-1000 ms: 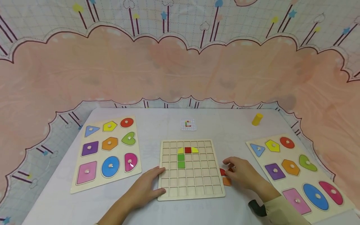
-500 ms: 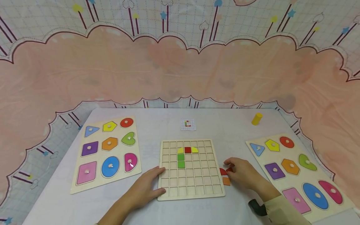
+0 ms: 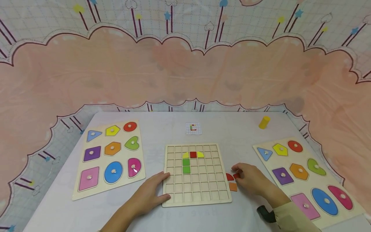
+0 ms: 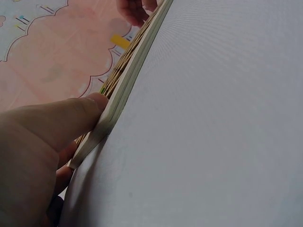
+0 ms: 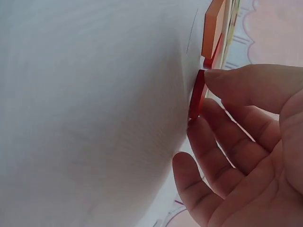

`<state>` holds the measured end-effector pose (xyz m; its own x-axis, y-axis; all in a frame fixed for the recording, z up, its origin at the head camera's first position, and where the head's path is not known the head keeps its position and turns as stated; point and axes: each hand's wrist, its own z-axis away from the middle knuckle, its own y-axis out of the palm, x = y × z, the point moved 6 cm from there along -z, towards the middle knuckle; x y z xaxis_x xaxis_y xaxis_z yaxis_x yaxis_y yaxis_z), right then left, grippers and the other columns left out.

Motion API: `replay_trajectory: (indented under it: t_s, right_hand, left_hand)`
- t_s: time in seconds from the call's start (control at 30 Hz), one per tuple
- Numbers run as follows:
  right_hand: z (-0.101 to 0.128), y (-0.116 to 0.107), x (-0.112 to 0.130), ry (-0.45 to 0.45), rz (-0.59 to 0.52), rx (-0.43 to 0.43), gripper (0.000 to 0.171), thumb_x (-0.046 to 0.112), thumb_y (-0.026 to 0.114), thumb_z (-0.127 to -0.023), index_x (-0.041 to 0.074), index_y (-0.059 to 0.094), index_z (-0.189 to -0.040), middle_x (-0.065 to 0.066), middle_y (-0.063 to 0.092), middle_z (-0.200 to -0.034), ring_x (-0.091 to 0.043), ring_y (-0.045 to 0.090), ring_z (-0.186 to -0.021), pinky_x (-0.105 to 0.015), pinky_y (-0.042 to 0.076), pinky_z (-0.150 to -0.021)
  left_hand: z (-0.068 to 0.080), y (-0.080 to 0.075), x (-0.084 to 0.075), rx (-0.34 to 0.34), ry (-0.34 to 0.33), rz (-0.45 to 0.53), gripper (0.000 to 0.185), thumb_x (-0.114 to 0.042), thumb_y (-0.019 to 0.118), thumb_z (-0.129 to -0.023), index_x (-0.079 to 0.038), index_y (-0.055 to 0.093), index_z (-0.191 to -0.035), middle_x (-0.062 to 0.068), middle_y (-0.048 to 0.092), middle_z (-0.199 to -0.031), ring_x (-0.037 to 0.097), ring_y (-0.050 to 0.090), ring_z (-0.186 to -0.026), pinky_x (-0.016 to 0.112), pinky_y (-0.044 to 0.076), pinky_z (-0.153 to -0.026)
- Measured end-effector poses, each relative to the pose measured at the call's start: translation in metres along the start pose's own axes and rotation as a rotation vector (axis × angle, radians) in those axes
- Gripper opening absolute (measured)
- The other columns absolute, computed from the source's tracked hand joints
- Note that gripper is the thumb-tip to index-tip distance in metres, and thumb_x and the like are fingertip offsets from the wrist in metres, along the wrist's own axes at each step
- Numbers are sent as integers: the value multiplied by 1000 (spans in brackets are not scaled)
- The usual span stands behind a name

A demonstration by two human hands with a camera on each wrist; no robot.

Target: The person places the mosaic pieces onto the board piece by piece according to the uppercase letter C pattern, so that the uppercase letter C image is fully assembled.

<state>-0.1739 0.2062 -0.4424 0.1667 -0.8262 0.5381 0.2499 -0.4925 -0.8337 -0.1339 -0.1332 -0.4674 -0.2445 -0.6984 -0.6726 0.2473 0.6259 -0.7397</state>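
1. Hardly anything has shifted since the earlier frames: both my hands sit where they were, my right fingers only settling a little closer on the small red piece point(image 3: 236, 175).
2. I judge this as the pick-up step: the red piece lies on the tabletop point(image 3: 162, 127) just right of the grid board point(image 3: 197, 190), beside another red piece point(image 3: 229, 177) and an orange piece point(image 3: 233, 187).
3. Next I'd need to lift it clear and carry it over a free cell of the board.
4. My right hand point(image 3: 251, 181) pinches the red piece point(image 5: 196, 94) between thumb and fingertip, other fingers loosely curled.
5. My left hand point(image 3: 149, 194) lies spread, thumb point(image 4: 71, 118) pressed against the board's left edge point(image 4: 124, 90).
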Motion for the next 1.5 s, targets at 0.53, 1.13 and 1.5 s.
replay_trajectory:
  t_s: [0.53,1.13,1.5]
  right_hand:
    - [0,-3,-2,37,46,-16,30,2,71,-88,0,65,-117,-4,68,-103,-22,63,-93,-47,56,-87]
    - [0,-2,-3,53,23,-18,31,0,70,-87,2,66,-117,-4,66,-106,-20,59,-88,-40,57,-80]
    - [-3,-2,-2,47,99,-9,29,5,72,-88,3,67,-116,-1,65,-99,-18,56,-83,-38,54,-76]
  left_hand:
    - [-1,0,0,2,-10,-8,68,-23,83,-82,-4,55,-141,18,50,-146,38,44,-136,56,35,-111]
    - [-1,0,1,-3,-11,0,68,-24,83,-82,-5,55,-140,18,50,-146,38,44,-136,55,34,-111]
    - [-1,0,0,3,-21,2,68,-24,83,-82,-5,55,-141,18,50,-146,38,43,-137,55,34,-112]
